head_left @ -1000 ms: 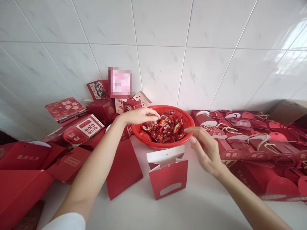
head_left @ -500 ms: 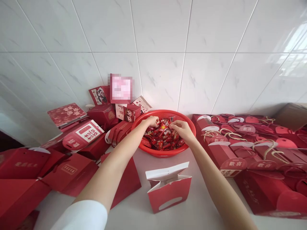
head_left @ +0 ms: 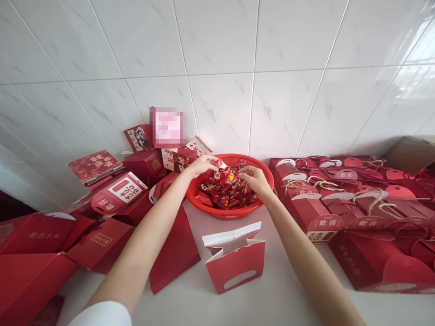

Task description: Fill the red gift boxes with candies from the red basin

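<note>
A red plastic basket (head_left: 230,213) against the wall holds many small red-wrapped candies (head_left: 226,199). My left hand (head_left: 203,166) is over the basket's left side, its fingers closed on a shiny red candy packet (head_left: 220,170) lifted a little above the pile. On the right side of the basket, my right hand (head_left: 254,179) has thumb and fingers pinched together at the candies; what is between them is hidden. Nearer to me, between my forearms, a red paper gift bag (head_left: 236,267) stands upright with its white-lined top open. Neither hand touches it.
Several red gift boxes (head_left: 102,244) are piled on the left, some tilted. Rows of closed red boxes with rope handles (head_left: 316,210) stand on the right. A brown cardboard box (head_left: 413,154) is at the far right, by the tiled wall (head_left: 217,108).
My left hand has drawn up and left out of the candy pile with a packet in its fingers. My right hand stays at the pile. The view has shifted slightly.
</note>
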### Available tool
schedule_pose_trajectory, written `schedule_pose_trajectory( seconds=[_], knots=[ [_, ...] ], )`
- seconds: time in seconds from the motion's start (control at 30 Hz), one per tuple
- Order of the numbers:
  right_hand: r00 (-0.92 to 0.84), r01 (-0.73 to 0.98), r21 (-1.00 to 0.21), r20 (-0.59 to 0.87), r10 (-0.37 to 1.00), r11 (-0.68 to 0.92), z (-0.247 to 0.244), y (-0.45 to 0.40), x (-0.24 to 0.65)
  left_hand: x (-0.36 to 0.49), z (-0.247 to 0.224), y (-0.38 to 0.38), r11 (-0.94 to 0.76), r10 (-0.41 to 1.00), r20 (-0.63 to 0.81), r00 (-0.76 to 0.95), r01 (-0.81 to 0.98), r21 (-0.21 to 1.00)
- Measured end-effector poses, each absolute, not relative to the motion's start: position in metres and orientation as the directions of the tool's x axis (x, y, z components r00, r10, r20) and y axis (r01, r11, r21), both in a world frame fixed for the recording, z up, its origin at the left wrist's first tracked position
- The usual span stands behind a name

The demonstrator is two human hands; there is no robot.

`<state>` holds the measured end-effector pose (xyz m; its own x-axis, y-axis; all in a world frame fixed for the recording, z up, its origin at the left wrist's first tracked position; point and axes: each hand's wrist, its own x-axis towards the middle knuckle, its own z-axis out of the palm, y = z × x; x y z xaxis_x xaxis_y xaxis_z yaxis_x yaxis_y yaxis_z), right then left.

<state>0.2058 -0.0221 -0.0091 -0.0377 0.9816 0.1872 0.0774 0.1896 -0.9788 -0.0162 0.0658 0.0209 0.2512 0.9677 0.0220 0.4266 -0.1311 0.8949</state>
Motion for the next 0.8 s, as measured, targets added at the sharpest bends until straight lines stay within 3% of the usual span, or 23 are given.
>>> schedule_pose_trajectory(
  seconds=[0.13, 0.3, 0.4, 0.5, 0.8],
  knots=[
    [0.046, 0.031, -0.989, 0.148, 0.988, 0.147, -0.006, -0.023, 0.205, -0.019, 0.033, 0.042, -0.068, 0.953, 0.008, 0.303, 0.190, 0.979],
    [-0.042, 0.001, -0.968, 0.249, 0.968, 0.249, -0.005, -0.025, 0.204, -0.005, 0.040, 0.018, -0.089, 0.897, 0.026, 0.440, 0.124, 0.988],
    [-0.158, -0.001, -0.947, 0.318, 0.935, 0.322, -0.008, -0.025, 0.205, 0.004, 0.036, 0.014, -0.140, 0.880, 0.048, 0.473, 0.162, 0.977],
    [-0.148, -0.001, -0.945, 0.324, 0.934, 0.328, -0.011, -0.023, 0.206, 0.008, 0.029, 0.016, -0.187, 0.896, 0.060, 0.440, 0.252, 0.949],
    [0.031, -0.179, -0.978, 0.105, 0.994, 0.109, -0.006, -0.025, 0.204, -0.006, 0.018, 0.021, -0.277, 0.936, 0.138, 0.324, 0.436, 0.856]
  ],
)
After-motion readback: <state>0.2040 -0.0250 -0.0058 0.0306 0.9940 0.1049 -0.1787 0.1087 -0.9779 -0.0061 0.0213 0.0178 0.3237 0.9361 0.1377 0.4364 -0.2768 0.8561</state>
